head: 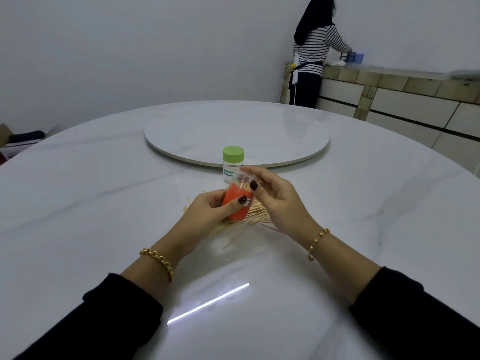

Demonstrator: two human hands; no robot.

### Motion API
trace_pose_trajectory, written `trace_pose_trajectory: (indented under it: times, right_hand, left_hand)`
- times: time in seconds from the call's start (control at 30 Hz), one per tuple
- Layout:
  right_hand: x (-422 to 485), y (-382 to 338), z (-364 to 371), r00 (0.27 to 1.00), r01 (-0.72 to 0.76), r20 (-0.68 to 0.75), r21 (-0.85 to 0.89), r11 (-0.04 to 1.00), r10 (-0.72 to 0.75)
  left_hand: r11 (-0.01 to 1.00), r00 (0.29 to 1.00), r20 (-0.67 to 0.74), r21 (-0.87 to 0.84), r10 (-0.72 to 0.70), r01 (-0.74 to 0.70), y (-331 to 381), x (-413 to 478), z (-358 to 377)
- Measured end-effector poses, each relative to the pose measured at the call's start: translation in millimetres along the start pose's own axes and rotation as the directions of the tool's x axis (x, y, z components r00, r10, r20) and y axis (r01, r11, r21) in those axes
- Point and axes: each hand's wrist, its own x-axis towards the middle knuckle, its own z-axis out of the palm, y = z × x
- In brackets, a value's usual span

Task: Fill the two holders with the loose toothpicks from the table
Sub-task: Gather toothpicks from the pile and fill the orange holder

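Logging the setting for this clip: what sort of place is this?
Likely a dining room, at home or in a restaurant: a large round marble-look table with a turntable at its centre, and a stone-faced sideboard along the wall.

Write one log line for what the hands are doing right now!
left hand: holds orange holder | right hand: pinches clear top | green-lidded holder: upright, closed | loose toothpicks: piled on table
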Motion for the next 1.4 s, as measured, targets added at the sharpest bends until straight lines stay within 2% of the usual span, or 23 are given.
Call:
trace_pose_trajectory:
  times: [0.17, 0.33, 0.4, 0.53, 0.63, 0.7, 0.8, 0.97, 1.07, 1.17, 1.33, 1.4]
  right_hand:
    - [3, -4, -5, 0.998, -0.017, 0.054, 0.104, 0.994, 0.012]
    - [8, -6, -12, 0.997, -0.023, 0.077, 0.141, 0.990, 0.013]
    - [9, -5, -14, 0.997, -0.028, 0.074, 0.141, 0.990, 0.018]
    - [9, -3, -14, 0.996, -0.057, 0.073, 0.134, 0.989, 0.048]
    - [11, -2, -11, 0.996, -0.090, 0.011, 0.082, 0.993, 0.090]
    - [12, -3, -9, 0.993, -0.113, -0.035, 0.046, 0.993, 0.114]
    - [14, -9, -10, 0.992, -0.121, -0.022, 0.015, 0.993, 0.122]
    - [17, -18, -24, 0.968, -0.156, 0.216, 0.113, 0.981, 0.129]
    - [18, -21, -28, 0.941, -0.164, 0.320, 0.144, 0.976, 0.110]
    - [20, -22, -29, 0.951, -0.134, 0.293, 0.108, 0.985, 0.098]
    - [24, -19, -21, 0.984, -0.124, 0.130, 0.009, 0.992, 0.122]
    - [24, -19, -16, 0.991, -0.104, 0.077, -0.070, 0.992, 0.110]
  left_hand:
    - [0.940, 0.986, 0.110, -0.306, -0.122, 0.151, 0, 1, -1]
    - [0.903, 0.976, 0.195, -0.394, -0.099, 0.171, 2, 1, -5]
    - [0.914, 0.975, 0.207, -0.372, -0.085, 0.159, 2, 1, -6]
    - [0.963, 0.990, 0.124, -0.252, -0.062, 0.092, 2, 1, -4]
    - [0.999, 1.000, 0.009, -0.034, -0.001, 0.001, 2, 0, -1]
    - [0.999, 0.998, -0.056, 0.040, 0.037, -0.035, 0, 0, 1]
    - [0.999, 0.996, -0.077, 0.014, 0.036, -0.035, -2, 0, 3]
    - [0.966, 0.996, 0.080, -0.251, -0.041, 0.060, 4, -2, 3]
    - [0.944, 0.990, 0.121, -0.312, -0.070, 0.105, 5, -2, 2]
    - [0.961, 0.995, 0.083, -0.267, -0.052, 0.072, 6, -3, 5]
    - [0.998, 0.991, -0.117, 0.009, 0.067, -0.066, 5, -4, 14]
    - [0.997, 0.985, -0.148, 0.010, 0.082, -0.082, 5, -4, 16]
